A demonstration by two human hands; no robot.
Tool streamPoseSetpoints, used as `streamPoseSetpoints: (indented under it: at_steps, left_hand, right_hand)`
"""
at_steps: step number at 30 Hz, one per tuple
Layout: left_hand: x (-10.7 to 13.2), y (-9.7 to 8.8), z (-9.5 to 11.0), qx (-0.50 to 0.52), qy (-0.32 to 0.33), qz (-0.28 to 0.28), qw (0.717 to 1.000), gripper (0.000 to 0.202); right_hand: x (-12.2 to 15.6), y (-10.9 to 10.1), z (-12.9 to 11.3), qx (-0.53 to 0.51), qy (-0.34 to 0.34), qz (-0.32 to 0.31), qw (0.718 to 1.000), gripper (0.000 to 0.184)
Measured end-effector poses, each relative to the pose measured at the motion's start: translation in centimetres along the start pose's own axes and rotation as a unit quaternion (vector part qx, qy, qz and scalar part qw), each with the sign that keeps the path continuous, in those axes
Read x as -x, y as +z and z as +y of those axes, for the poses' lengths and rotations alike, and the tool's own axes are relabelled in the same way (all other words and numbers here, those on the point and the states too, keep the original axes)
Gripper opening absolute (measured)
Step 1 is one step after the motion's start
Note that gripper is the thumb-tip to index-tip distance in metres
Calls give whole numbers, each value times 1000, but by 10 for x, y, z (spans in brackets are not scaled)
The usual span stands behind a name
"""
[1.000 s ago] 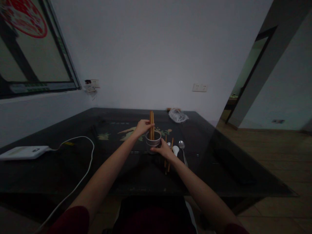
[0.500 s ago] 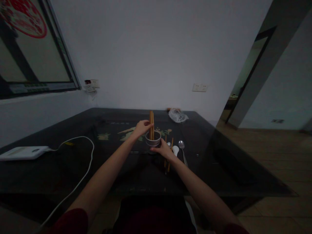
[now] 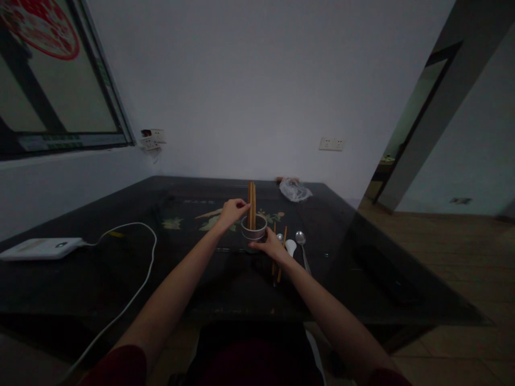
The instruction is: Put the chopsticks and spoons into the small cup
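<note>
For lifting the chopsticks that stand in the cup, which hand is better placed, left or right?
Left, I judge: the left hand is right at the chopsticks, at their part above the cup. The right hand is lower, occupied holding the cup's side.

The grey cylindrical cup (image 3: 254, 235) hides the lower ends of the upright brown wooden chopsticks (image 3: 251, 199); whether the left hand (image 3: 233, 211) touches them is too small to tell. At left, the frame cuts off the flat white rectangular device (image 3: 40, 250).
</note>
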State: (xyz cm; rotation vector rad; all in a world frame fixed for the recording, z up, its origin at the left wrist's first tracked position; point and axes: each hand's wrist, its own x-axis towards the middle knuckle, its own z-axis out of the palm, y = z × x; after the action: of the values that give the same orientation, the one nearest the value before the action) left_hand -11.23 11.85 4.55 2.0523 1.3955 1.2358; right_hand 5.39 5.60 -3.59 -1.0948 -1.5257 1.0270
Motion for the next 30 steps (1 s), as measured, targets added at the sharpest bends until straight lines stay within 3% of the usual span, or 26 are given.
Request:
streamPoseSetpoints:
  at_steps: [20, 26, 30]
  left_hand:
    - [-1, 1, -7, 16, 15, 3, 1000, 22]
    - [22, -14, 17, 86, 74, 105, 988, 22]
    - [46, -17, 12, 155, 73, 93, 981, 27]
  right_hand:
    - [2, 1, -1, -9, -9, 4, 1000, 71]
    - [-3, 0, 9, -2, -23, -2, 1000, 77]
    - [-5, 0, 11, -10, -26, -10, 1000, 77]
